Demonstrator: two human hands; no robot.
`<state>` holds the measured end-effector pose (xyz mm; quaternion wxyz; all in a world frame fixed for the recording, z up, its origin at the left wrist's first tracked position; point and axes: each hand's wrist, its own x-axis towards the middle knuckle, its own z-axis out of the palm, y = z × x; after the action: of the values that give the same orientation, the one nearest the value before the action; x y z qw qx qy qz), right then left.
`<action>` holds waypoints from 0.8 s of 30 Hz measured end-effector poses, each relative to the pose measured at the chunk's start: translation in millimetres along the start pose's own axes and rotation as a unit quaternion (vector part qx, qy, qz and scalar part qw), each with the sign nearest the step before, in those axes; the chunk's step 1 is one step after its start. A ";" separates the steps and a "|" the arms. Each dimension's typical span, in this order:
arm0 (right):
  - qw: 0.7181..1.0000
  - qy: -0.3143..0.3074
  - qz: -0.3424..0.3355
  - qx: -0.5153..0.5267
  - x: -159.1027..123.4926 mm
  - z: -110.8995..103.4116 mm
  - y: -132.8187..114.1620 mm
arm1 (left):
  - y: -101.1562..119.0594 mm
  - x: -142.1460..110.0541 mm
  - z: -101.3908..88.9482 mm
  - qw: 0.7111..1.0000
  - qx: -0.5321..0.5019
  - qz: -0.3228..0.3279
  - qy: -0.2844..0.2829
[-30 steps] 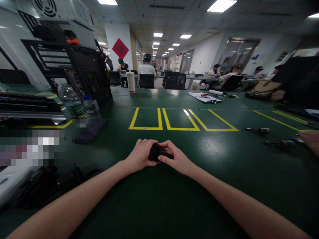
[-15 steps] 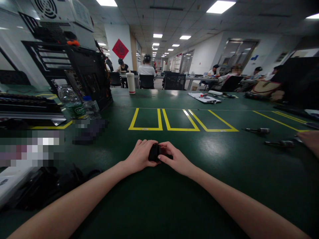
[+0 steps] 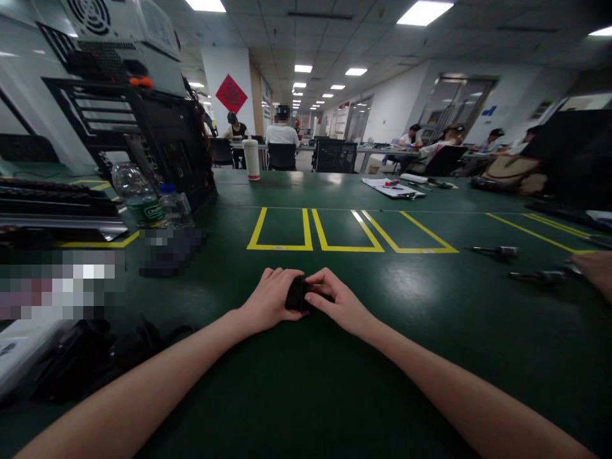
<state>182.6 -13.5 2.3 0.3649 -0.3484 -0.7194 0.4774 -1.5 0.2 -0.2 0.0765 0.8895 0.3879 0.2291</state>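
A small black box-like object (image 3: pixel 295 294) stands on the green tabletop (image 3: pixel 306 389) in front of me. My left hand (image 3: pixel 271 298) wraps it from the left, fingers over the top and thumb along the near lower edge. On its right side my right hand (image 3: pixel 337 301) is closed in a pinch, with index finger and thumb tips at the object's edge. Both hands hide parts of it, and its exact kind cannot be made out. Dark green surface shows all around the hands.
Yellow tape outlines (image 3: pixel 282 247) mark the table ahead. Bottles (image 3: pixel 138 194) and a computer case (image 3: pixel 167 146) stand at left; black gear (image 3: pixel 81 357) lies nearer. A white cup (image 3: pixel 251 159) and clipboard (image 3: pixel 393 187) are farther back. Screwdriver-like tools (image 3: pixel 538 276) lie right, beside another person's hand (image 3: pixel 595 269).
My right thumb has shifted very slightly up and to the right along the black object's edge. The left hand and the object look almost unmoved.
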 end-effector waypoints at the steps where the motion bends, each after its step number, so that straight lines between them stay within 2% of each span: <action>1: 1.000 -0.004 0.004 -0.005 0.0 -0.1 -0.8 | -0.1 -0.2 0.0 1.000 -0.001 -0.001 0.001; 7: 0.999 -0.041 0.010 -0.015 -2.9 -1.8 -4.4 | 4.0 -0.9 -7.4 1.000 -0.008 0.000 -0.014; 13: 0.996 0.002 -0.042 -0.075 -4.2 -1.2 -1.1 | 8.3 -0.4 -13.2 0.999 -0.021 -0.007 -0.022; 21: 0.999 -0.019 0.005 -0.034 -2.5 0.1 -4.2 | 7.2 -0.7 -12.5 1.000 -0.015 -0.008 -0.025; 24: 0.999 -0.033 -0.004 -0.026 -3.4 -0.7 -3.5 | 6.4 -0.5 -10.7 1.000 -0.006 -0.010 -0.020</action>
<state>184.3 -17.2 5.1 0.3334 -0.3386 -0.7451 0.4681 -2.5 -5.0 11.0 0.0924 0.8894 0.3940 0.2127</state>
